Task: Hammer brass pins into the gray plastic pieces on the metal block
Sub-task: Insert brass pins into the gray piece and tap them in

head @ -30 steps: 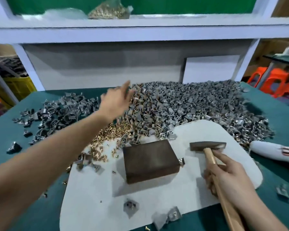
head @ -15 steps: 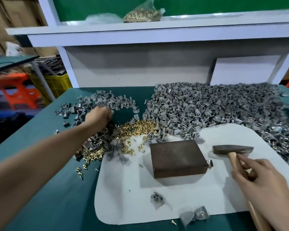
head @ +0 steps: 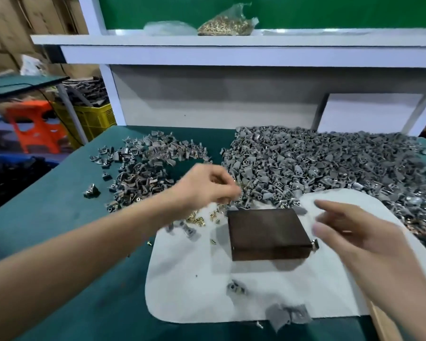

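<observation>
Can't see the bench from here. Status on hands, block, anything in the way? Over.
Left hand curled over the brass pins, grip unclear through blur. Right hand open, empty. Metal block top bare. Nothing in the way.

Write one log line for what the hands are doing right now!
left hand: curled near small loose brass pins, grip unclear | right hand: open, holding nothing | dark rectangular metal block: top bare

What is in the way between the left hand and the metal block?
Nothing visible. The left hand is just past the far left corner of the metal block, whose top is bare.
</observation>
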The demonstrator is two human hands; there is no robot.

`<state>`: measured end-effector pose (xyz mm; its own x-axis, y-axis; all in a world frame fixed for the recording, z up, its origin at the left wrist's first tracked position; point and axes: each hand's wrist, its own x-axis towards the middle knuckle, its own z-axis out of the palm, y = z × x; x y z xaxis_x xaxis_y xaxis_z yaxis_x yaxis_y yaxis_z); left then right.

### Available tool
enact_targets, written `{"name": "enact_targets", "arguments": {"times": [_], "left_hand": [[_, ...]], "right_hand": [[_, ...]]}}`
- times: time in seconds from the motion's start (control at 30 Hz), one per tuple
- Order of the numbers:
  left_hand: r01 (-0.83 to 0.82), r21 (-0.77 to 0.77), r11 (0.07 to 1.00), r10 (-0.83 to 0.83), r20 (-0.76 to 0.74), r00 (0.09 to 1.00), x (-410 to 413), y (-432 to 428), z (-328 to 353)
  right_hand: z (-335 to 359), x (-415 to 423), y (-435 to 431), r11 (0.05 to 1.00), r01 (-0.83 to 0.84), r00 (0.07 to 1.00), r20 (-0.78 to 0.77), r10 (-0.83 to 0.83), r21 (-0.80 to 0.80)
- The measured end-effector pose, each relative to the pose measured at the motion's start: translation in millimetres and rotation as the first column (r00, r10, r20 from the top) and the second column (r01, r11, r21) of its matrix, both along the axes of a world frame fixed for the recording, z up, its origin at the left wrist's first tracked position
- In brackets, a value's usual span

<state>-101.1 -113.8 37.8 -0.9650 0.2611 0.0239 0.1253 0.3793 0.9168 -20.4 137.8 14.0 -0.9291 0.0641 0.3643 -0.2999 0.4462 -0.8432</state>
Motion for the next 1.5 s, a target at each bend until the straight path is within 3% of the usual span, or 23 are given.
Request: {"name": "enact_targets", "arguments": {"times": [0.07, 0.2, 0.33, 0.5, 0.53, 0.6, 0.67, 0.73, 0.8, 0.9, 1.0, 1.2, 1.23, 1.4, 1.5], "left_hand": [[0.093, 0.105, 0.990, -0.096, 0.022, 0.995, 26.0, 24.9, -1.3], [0.059, 0.270, 0.961, -0.074, 0.043, 0.996, 46.6, 35.4, -7.8], [0.151, 0.269, 0.951, -0.171, 0.053, 0.984, 49.5, 26.9, -13.3], [0.145, 0.244, 0.959, -0.153, 0.014, 0.988, 51.3, 29.5, -32.8], [0.138, 0.180, 0.974, -0.134, -0.034, 0.990, 49.9, 25.8, -36.2], [0.022, -0.108, 0.994, -0.047, -0.235, 0.971, 38.5, 8.4, -40.3], [-0.126, -0.460, 0.879, -0.046, -0.346, 0.937, 20.3, -17.1, -38.4], [-0.119, -0.672, 0.731, -0.048, -0.225, 0.973, 4.7, -39.6, -39.2], [-0.083, -0.754, 0.652, -0.063, -0.163, 0.985, -3.7, -50.5, -46.1], [-0.110, -0.836, 0.538, -0.107, -0.196, 0.975, -8.8, -50.3, -52.9], [-0.141, -0.841, 0.522, -0.127, -0.240, 0.962, -8.1, -45.6, -52.6], [-0.268, -0.849, 0.455, -0.067, -0.333, 0.940, -3.7, -37.0, -51.5], [-0.300, -0.827, 0.476, -0.058, -0.371, 0.927, -4.8, -36.8, -51.8], [-0.290, -0.571, 0.768, 0.031, -0.419, 0.908, 1.0, -28.0, -45.3], [-0.318, -0.186, 0.930, 0.238, -0.356, 0.904, 16.5, -5.7, -29.0]], "right_hand": [[6.5, -7.0, -29.2, 0.978, -0.197, 0.974, 0.096, 0.203, -0.070], [7.8, -13.7, -51.2, 0.973, -0.215, 0.972, 0.076, 0.222, -0.086], [8.1, -13.7, -50.4, 0.963, -0.257, 0.965, 0.073, 0.251, 0.080], [3.9, -19.3, -43.3, 0.914, -0.190, 0.980, 0.021, 0.196, 0.358], [1.1, -22.1, -42.1, 0.907, -0.167, 0.985, 0.019, 0.174, 0.386], [-4.4, -28.5, -39.5, 0.896, -0.114, 0.993, 0.033, 0.111, 0.428], [-7.9, -32.1, -37.7, 0.866, -0.121, 0.991, 0.106, 0.079, 0.485], [-9.4, -34.4, -36.5, 0.881, -0.136, 0.980, 0.192, 0.052, 0.454], [-9.8, -36.9, -34.4, 0.918, -0.149, 0.965, 0.256, 0.054, 0.368], [-7.1, -39.5, -32.4, 0.929, -0.214, 0.935, 0.338, 0.106, 0.302], [0.7, -41.3, -25.8, 0.938, -0.255, 0.910, 0.386, 0.152, 0.233], [17.6, -46.4, -10.5, 0.957, -0.150, 0.977, 0.185, 0.105, 0.246], [19.5, -46.2, -10.0, 0.963, -0.145, 0.981, 0.159, 0.110, 0.228], [27.7, -47.3, -12.4, 0.946, -0.263, 0.953, 0.201, 0.225, 0.188], [29.3, -45.5, -17.8, 0.943, -0.315, 0.937, 0.196, 0.290, 0.108]]}}
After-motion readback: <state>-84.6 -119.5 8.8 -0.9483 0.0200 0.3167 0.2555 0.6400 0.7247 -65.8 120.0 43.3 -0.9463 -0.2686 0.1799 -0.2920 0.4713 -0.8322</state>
